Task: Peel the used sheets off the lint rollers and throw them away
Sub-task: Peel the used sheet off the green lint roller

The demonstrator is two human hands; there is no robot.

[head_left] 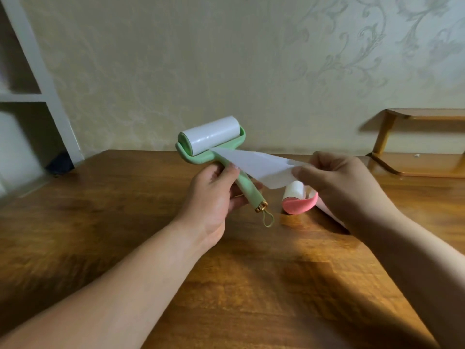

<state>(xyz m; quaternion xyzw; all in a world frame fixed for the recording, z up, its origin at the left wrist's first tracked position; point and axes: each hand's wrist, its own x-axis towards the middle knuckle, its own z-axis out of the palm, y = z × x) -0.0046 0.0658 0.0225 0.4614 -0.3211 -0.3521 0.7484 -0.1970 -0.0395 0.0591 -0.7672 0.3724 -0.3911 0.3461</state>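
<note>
Green plastic is framing the lint roller [214, 139] that the left hand [216, 195] is holding up off the wooden table [100, 235], fingers wrapping round the handle just below the head. Gripping there is steadying the roller against the sideways pull, and tilting the head up and away is leaving the white roll free to turn. A gold collar and a small hanging loop [268, 219] are dangling at the handle's end.

Thumb and fingers of the right hand [334, 182] are pinching the free end of a white sheet [259, 165] and drawing it to the right. The sheet is stretching taut in a long wedge from the roll to the fingertips, so it appears partly peeled and not yet torn loose; my judgement is that the peel on this roller is underway and the throwing away is not yet done.

Lying on the table just under the right hand is a second, pink lint roller [299, 200], resting on its side, seemingly waiting its turn or already dealt with; I cannot tell which. A pale edge showing beneath the right wrist may be paper, though that is unclear.

Counted: two lint rollers, one green and one pink; one sheet being pulled; two hands. No bin is showing anywhere.
</note>
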